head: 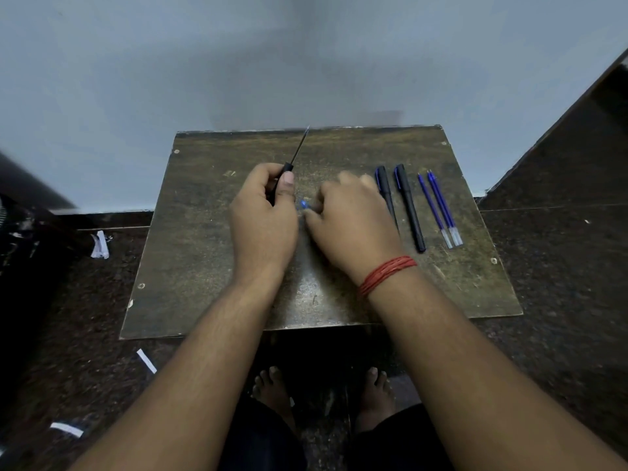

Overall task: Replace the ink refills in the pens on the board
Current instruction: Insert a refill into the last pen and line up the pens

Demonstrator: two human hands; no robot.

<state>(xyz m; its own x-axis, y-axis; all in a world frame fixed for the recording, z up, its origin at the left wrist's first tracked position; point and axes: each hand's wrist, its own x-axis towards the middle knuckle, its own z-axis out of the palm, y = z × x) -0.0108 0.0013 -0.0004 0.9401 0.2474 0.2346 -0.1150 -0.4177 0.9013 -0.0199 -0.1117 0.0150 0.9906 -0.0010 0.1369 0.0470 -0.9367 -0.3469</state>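
A worn brown board (204,253) lies in front of me. My left hand (263,215) grips a black pen (297,153) whose thin tip points away toward the board's far edge. My right hand (351,226) is beside it, fingers curled around a small blue piece (304,204) that shows between the two hands. To the right lie two capped black pens (385,193) (409,205) with blue clips. Right of these are two blue ink refills (435,210) (445,209), side by side. A red thread band circles my right wrist.
The board sits on a dark speckled floor (560,266) against a pale wall (306,62). White paper scraps (100,244) (146,361) lie on the floor at left. My bare feet (275,389) are below the board's near edge. A dark ledge (577,141) rises at right.
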